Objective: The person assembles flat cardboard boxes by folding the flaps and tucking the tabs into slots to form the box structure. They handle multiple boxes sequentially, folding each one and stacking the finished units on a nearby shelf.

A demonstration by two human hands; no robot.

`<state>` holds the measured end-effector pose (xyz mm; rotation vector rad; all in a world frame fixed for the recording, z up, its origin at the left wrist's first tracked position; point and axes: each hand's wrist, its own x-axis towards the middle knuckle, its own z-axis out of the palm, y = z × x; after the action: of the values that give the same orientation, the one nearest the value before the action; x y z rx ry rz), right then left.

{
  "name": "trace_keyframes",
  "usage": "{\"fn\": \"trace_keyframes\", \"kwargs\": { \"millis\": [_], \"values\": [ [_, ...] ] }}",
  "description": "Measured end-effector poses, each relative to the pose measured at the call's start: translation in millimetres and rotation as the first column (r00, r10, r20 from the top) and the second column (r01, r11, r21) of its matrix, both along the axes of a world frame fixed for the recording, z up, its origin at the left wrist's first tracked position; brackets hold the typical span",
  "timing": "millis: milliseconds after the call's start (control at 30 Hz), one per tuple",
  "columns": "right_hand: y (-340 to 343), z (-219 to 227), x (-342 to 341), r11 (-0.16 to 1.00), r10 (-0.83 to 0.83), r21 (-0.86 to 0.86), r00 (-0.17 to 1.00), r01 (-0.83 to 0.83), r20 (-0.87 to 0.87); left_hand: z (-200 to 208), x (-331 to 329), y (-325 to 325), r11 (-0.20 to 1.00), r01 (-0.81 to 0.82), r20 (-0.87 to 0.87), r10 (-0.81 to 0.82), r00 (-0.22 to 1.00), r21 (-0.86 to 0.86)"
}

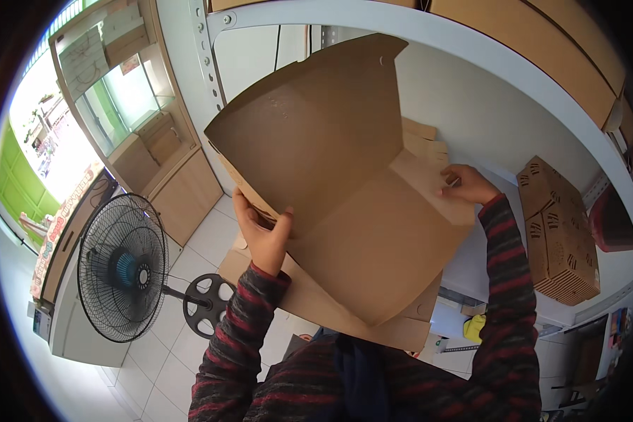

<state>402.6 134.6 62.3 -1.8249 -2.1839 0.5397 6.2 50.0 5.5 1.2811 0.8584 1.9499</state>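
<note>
A brown cardboard box (pixel 373 243) is partly folded in front of me, its large lid panel (pixel 309 105) raised at the far side. My left hand (pixel 264 232) grips the box's left side, thumb on the inside and fingers around the outer face. At the opposite side, my right hand (pixel 471 184) has its fingers curled around the narrow side flap (pixel 429 186), thumb against the inner face. Beneath the box lie more flat cardboard pieces (pixel 408 334), mostly covered by it.
Stacked folded brown cartons (pixel 559 235) stand on the shelf at the right. A grey metal shelf frame (pixel 429 32) arches overhead with boxes above. To my left are a black standing fan (pixel 123 267) and a wooden glass cabinet (pixel 119 91).
</note>
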Motion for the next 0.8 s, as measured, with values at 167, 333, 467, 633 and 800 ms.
{"fn": "trace_keyframes", "kwargs": {
  "millis": [167,333,467,633,800],
  "values": [
    [-8.0,3.5,-1.1,0.908,0.113,-0.353,0.944,-0.225,-0.311,0.1,2.0,17.2,0.997,0.062,-0.109,-0.057,0.992,0.046],
    [-42.7,-11.6,-6.2,0.937,0.018,-0.264,0.789,-0.228,-0.614,19.4,6.4,57.2,0.965,0.209,-0.43,-0.124,0.894,0.156],
    [-73.9,-27.0,-12.6,0.989,-0.149,-0.11,0.707,0.102,-0.692,47.6,5.2,86.6,0.972,0.21,-0.683,-0.084,0.726,0.104],
    [-106.1,-50.3,-45.5,0.966,-0.141,0.022,0.595,0.258,-0.791,66.3,12.7,45.6,0.952,0.025,-0.784,0.237,0.574,0.307],
    [-127.6,-61.2,-90.9,0.993,-0.051,0.042,0.72,0.11,-0.692,76.8,28.0,-45.7,0.901,0.434,-0.9,-0.182,0.397,0.009]
  ]
}}
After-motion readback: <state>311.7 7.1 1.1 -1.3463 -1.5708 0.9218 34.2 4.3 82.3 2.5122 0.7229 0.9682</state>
